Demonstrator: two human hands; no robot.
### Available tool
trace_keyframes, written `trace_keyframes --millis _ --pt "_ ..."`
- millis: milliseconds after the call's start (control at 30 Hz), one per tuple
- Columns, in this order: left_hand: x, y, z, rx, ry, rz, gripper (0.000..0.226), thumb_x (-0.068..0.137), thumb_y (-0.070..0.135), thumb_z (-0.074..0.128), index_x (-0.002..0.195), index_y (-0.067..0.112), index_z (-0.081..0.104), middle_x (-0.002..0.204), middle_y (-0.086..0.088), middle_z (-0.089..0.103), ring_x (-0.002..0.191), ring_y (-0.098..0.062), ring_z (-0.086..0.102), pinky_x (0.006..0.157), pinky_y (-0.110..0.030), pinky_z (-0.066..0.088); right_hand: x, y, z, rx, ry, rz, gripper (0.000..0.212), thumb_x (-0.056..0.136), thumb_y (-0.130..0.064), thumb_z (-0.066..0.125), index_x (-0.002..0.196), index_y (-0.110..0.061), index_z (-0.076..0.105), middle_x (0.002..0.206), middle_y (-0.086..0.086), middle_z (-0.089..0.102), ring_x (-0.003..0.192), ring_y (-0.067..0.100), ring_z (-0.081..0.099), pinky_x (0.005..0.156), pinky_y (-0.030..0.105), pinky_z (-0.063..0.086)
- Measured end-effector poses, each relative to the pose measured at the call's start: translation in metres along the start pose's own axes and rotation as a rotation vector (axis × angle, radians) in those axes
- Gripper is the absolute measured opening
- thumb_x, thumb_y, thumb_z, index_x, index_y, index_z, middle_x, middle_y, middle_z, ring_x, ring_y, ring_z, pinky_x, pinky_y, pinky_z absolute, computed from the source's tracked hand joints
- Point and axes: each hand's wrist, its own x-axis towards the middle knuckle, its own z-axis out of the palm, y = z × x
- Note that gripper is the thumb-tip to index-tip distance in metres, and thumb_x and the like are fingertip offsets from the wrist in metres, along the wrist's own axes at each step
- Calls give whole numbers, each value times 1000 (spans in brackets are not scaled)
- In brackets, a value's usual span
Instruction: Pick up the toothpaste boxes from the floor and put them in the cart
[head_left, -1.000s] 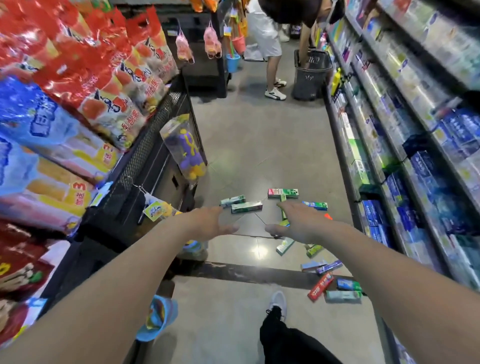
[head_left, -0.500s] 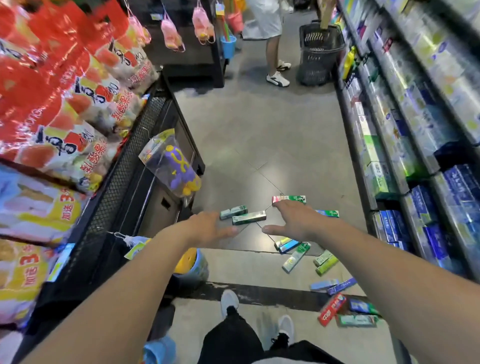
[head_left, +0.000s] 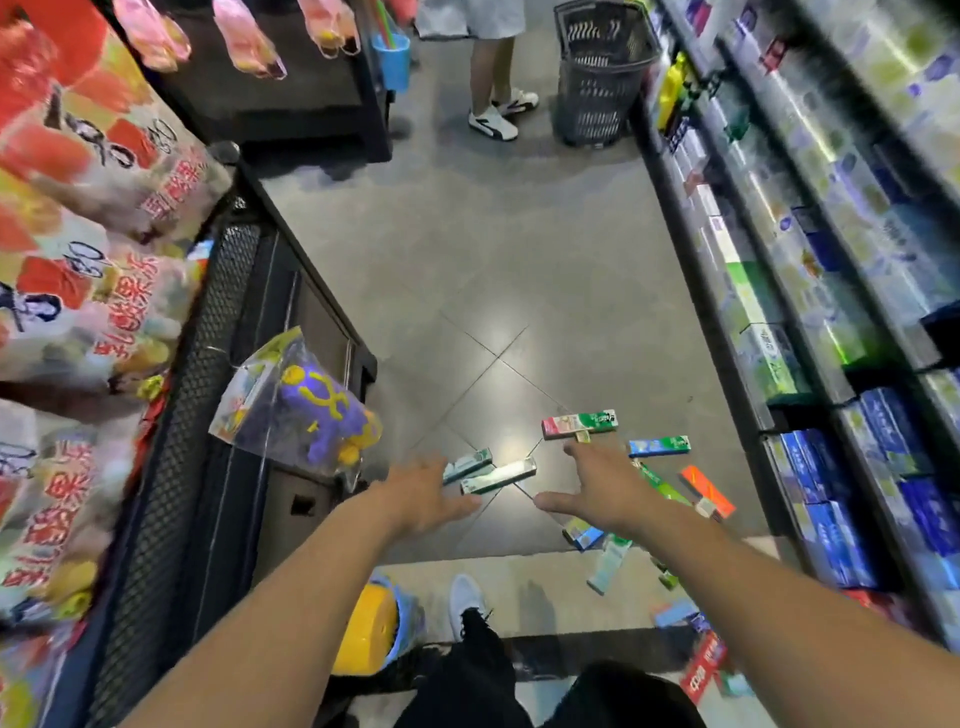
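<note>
Several toothpaste boxes lie scattered on the grey tiled floor: a green and white box, a smaller green one, a red and green box, a blue and green one, an orange one, a red one. My left hand stretches out with fingers apart just short of the green and white box. My right hand is spread, empty, above the boxes under the red and green one. A dark mesh basket cart stands far up the aisle.
Shelves of boxed goods line the right side. A black rack with snack bags and a hanging toy bag lines the left. A person in white shoes stands beside the basket. My white shoe is below.
The view has tipped down and moved forward along the aisle. Both hands have stayed outstretched and empty, now closer to the boxes on the floor.
</note>
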Motion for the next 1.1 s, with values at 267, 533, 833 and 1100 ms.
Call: trace_keyframes --millis 267,533,833,1100 --pt "171 -45 35 -2 -92 -33 88 90 67 49 156 18 20 158 -14 28 144 -31 30 116 -42 30 155 17 85 293 -96 214 78 83 -53 71 138 -5 43 140 13 52 126 28 51 99 33 43" --pt "373 -105 134 46 -135 -63 83 89 65 54 153 19 25 156 -8 34 140 -27 37 113 -42 33 344 73 265 769 -156 575 54 82 -55 70 93 -3 61 84 18 58 75 32 62 79 47 57" --pt "549 -174 189 211 -75 -59 79 90 64 53 150 19 30 154 -10 38 139 -28 39 109 -41 35 510 106 420 1297 -118 800 42 92 -40 64 120 -9 57 92 10 65 77 26 65 56 33 57" --pt "635 -210 208 191 -37 -31 89 89 66 53 153 11 24 154 -18 35 140 -33 37 114 -42 33 578 132 485 1429 3 846 65 65 -59 83 104 -12 62 84 7 77 74 26 75 61 43 62"
